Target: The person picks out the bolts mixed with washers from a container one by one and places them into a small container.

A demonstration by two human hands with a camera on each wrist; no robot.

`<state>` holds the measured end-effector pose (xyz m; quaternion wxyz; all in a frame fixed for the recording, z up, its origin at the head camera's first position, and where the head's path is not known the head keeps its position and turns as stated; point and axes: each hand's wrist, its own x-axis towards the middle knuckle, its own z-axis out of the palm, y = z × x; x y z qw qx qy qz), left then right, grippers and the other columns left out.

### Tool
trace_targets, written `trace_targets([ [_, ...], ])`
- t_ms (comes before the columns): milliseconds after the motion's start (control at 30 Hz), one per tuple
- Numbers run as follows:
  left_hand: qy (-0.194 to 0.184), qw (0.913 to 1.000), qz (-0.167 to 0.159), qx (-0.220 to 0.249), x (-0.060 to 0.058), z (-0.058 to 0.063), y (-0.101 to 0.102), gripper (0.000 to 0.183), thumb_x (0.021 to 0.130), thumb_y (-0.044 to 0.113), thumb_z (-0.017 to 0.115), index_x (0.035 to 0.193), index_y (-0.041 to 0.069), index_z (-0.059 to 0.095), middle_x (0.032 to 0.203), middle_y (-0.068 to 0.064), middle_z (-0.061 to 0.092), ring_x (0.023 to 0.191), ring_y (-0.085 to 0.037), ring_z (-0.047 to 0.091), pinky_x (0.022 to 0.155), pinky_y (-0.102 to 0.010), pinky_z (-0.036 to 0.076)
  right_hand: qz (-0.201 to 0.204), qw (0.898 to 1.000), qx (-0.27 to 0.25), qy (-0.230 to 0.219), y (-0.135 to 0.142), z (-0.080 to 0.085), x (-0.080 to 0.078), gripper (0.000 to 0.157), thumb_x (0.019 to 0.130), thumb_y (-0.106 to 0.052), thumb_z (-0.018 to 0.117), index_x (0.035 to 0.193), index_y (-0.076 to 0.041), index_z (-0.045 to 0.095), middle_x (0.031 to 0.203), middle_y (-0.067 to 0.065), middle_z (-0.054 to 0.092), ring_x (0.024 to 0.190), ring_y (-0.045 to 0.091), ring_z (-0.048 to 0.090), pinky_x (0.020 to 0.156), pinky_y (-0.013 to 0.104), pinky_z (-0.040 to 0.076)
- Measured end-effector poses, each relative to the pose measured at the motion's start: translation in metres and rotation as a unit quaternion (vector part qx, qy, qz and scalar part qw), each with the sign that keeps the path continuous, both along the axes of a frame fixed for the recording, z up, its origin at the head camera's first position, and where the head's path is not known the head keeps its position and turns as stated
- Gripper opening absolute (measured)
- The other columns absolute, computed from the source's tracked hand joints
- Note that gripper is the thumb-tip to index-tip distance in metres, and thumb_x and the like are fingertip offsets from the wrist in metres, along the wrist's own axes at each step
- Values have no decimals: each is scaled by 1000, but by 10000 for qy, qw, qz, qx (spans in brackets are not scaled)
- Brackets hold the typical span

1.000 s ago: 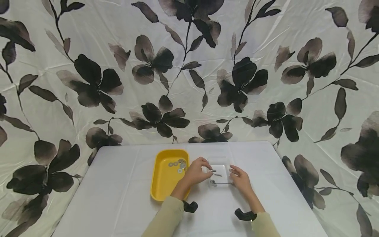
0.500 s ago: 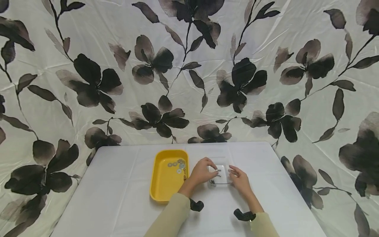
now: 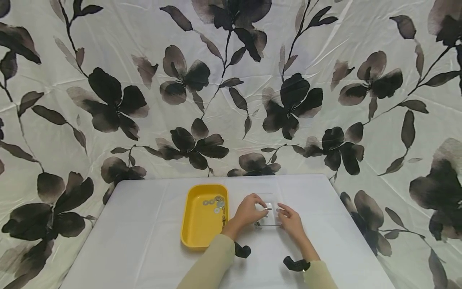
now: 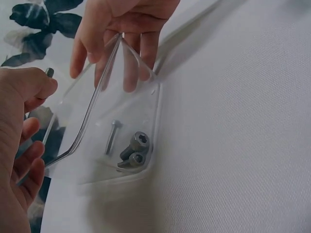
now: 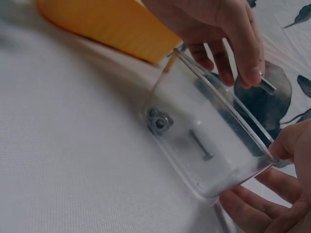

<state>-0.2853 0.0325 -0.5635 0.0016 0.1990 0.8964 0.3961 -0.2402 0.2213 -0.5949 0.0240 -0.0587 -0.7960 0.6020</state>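
Left hand [image 3: 249, 210] has a bolt [image 5: 267, 86] pinched in its fingertips, right up over the clear box [image 5: 228, 170] on the white surface [image 3: 144, 249]! Right hand [image 3: 291, 220] at the box's three o'clock, straight fingers against its wall. Inside, a slim bolt [image 5: 199, 144] lies loose, two thick bolts [image 4: 140, 141] huddle at seven o'clock. Out at nine, the yellow tray [image 3: 202, 233], washers [image 3: 217, 210] bunched towards its one o'clock!

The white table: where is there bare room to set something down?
On the table, left of the yellow tray and right of the right hand, out to the side edges. It is crowded between tray and right hand, where the left hand holds a bolt at the clear box.
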Motion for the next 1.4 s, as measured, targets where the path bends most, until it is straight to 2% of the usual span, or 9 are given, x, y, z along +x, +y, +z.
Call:
trace_targets([
  [500, -233, 9995, -10, 213, 0, -2, 2, 6, 83, 25, 77, 87, 20, 76, 97, 8, 57, 105, -24, 58, 93, -38, 46, 1, 10000, 76, -7, 0, -3, -2, 40, 94, -7, 58, 133, -4, 57, 117, 25, 63, 91, 29, 66, 62, 32, 56],
  [700, -264, 9994, -7, 227, -1, 3, -3, 6, 83, 27, 77, 87, 22, 76, 97, 10, 58, 103, -19, 58, 91, -36, 46, -24, 9999, 115, -46, -1, -3, -4, 40, 95, -10, 59, 134, -8, 57, 118, 22, 64, 92, 29, 65, 63, 32, 56],
  [867, -334, 9990, -160, 268, 1, 7, -9, 8, 84, 24, 76, 90, 19, 77, 96, 11, 58, 100, -18, 58, 87, -33, 47, -22, 10000, 49, -21, 1, -6, -2, 40, 95, -10, 59, 134, -5, 56, 115, 24, 64, 93, 32, 65, 63, 32, 56],
  [967, -323, 9986, -247, 332, 5, 12, -16, 9, 85, 22, 76, 91, 17, 77, 96, 12, 59, 98, -17, 57, 85, -32, 47, -63, 9999, 87, -53, 1, -7, 0, 40, 95, -10, 59, 134, -6, 56, 115, 24, 65, 90, 30, 66, 62, 31, 55],
  [1067, -173, 9982, -315, 474, 8, 20, -27, 10, 86, 20, 74, 93, 14, 77, 97, 9, 60, 99, -22, 58, 86, -32, 47, -93, 9998, 189, 9, -1, -5, 1, 39, 95, -11, 59, 134, -6, 57, 114, 23, 64, 88, 29, 66, 61, 30, 55],
  [1133, -22, 9984, -257, 509, 8, 26, -34, 10, 87, 20, 73, 94, 14, 77, 98, 7, 60, 99, -21, 58, 87, -32, 47, -91, 9993, 361, 86, -2, -4, 2, 39, 95, -11, 58, 133, -5, 57, 115, 24, 63, 90, 30, 66, 63, 31, 55],
  [1233, 199, 9980, -145, 587, 7, 34, -45, 8, 88, 22, 72, 92, 17, 76, 100, 6, 60, 98, -17, 57, 87, -32, 48, -114, 9966, 789, 181, -6, 2, 3, 39, 95, -12, 57, 134, -7, 56, 124, 24, 59, 104, 36, 63, 76, 38, 55],
  [1300, 228, 9978, -49, 622, 7, 38, -52, 7, 88, 23, 72, 91, 18, 76, 101, 6, 60, 97, -13, 55, 86, -32, 48, -160, 9920, 1192, 373, -12, 8, 6, 40, 95, -12, 57, 135, -6, 55, 130, 24, 56, 113, 40, 58, 85, 45, 52],
  [1400, 108, 9970, -32, 769, 7, 45, -64, 8, 88, 22, 71, 92, 17, 76, 103, 5, 59, 99, -15, 56, 87, -38, 50, -268, 9815, 1674, 889, -22, 22, 9, 40, 94, -11, 58, 133, -4, 55, 134, 23, 53, 120, 41, 52, 90, 50, 48],
])
